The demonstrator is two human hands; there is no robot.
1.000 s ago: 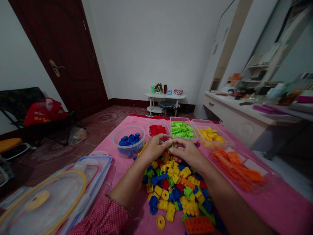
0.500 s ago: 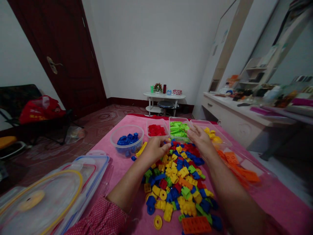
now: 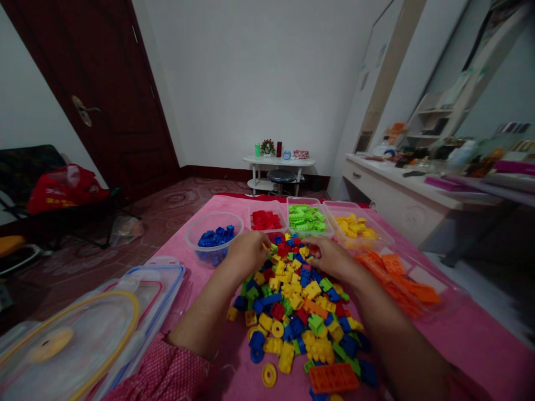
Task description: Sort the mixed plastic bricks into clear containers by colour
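Observation:
A heap of mixed toy building bricks (image 3: 295, 301) in yellow, blue, red, green and orange covers the middle of the pink cloth. At its far left side is my left hand (image 3: 248, 253), with fingers curled closed over the bricks; whatever lies in them is hidden. My right hand (image 3: 334, 257) reaches over the far right side, index finger and thumb apart, touching or just above the bricks. Closest to my left hand is a round clear tub (image 3: 190, 240) of blue bricks (image 3: 216, 236). Beyond the heap, clear boxes contain red bricks (image 3: 266, 220), green bricks (image 3: 307, 217) and yellow bricks (image 3: 355, 226).
To the right, a clear box holds orange bricks (image 3: 393, 273). Stacked clear lids (image 3: 125, 312) lie at the left edge of the pink cloth (image 3: 204, 223). A cluttered white dresser (image 3: 384, 195) stands right, a small white table (image 3: 276, 161) by the wall.
My right hand has come down and left from beside the green box to the heap, uncovering the yellow bricks. My left hand has shifted slightly left. The view has moved a little.

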